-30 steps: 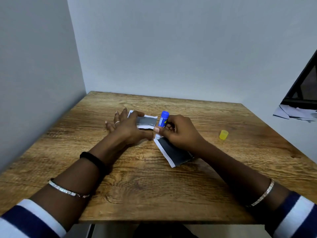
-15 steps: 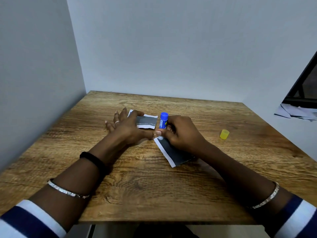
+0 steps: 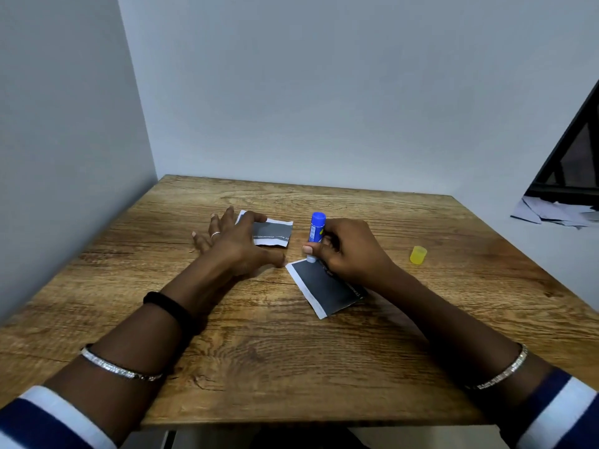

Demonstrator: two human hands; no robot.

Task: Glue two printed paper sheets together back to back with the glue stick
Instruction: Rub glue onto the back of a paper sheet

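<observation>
Two small printed sheets, dark grey with white borders, lie on the wooden table (image 3: 291,361). My left hand (image 3: 233,244) rests flat with spread fingers on the left end of the far sheet (image 3: 272,233). My right hand (image 3: 348,251) grips a blue glue stick (image 3: 316,230), held upright with its white tip down on the far-left corner of the near sheet (image 3: 324,288). The right hand covers that sheet's far right part.
A small yellow cap (image 3: 418,255) stands on the table to the right of my right hand. Walls close the table at the back and left. Loose papers (image 3: 554,212) lie off the table at the far right, under a dark frame.
My left thumb has drawn back from the near sheet, and a gap now shows between the hands. The glue stick has shifted slightly right to the near sheet's corner.
</observation>
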